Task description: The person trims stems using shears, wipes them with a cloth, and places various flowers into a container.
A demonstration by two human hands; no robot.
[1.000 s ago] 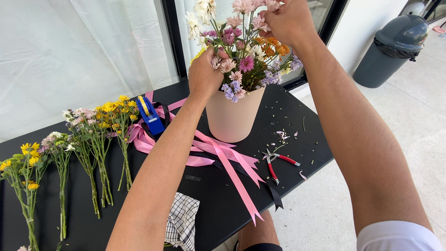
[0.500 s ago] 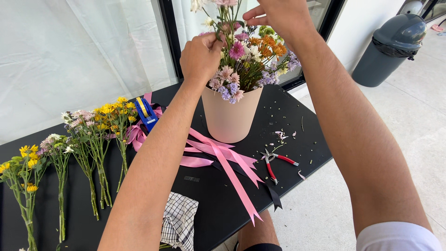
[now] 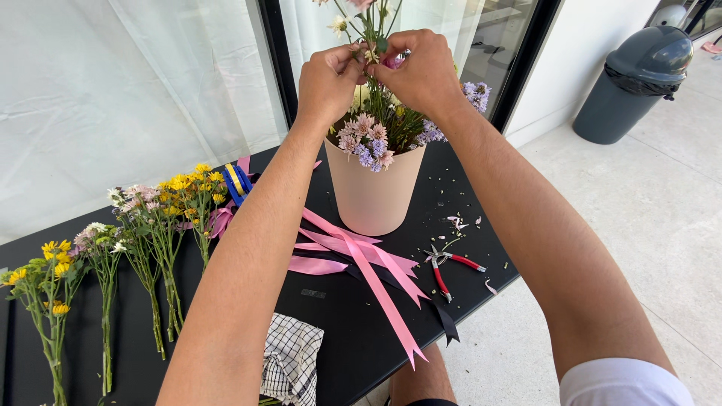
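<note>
A: Flowers (image 3: 376,135) where?
B: Head view, in the pink pot (image 3: 374,192) on the black table (image 3: 353,331), far edge, upright
A: Hands?
B: Left hand (image 3: 329,79) and right hand (image 3: 423,71) both above the pot, touching each other, fingers pinched shut on stems at the top of the bunch
A: Rest?
B: Pink ribbon (image 3: 368,263) just in front of the pot, red-handled snips (image 3: 447,267) right of it, loose flower stems (image 3: 143,240) laid out left, checked cloth (image 3: 289,361) near edge, grey bin (image 3: 639,83) on the floor

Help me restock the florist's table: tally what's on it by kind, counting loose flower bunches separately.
Pink pot of flowers, under left hand and right hand: 1
Loose flower bunches: 4
Red-handled snips: 1
Pink ribbon bundle: 1
Checked cloth: 1
Total: 8
</note>
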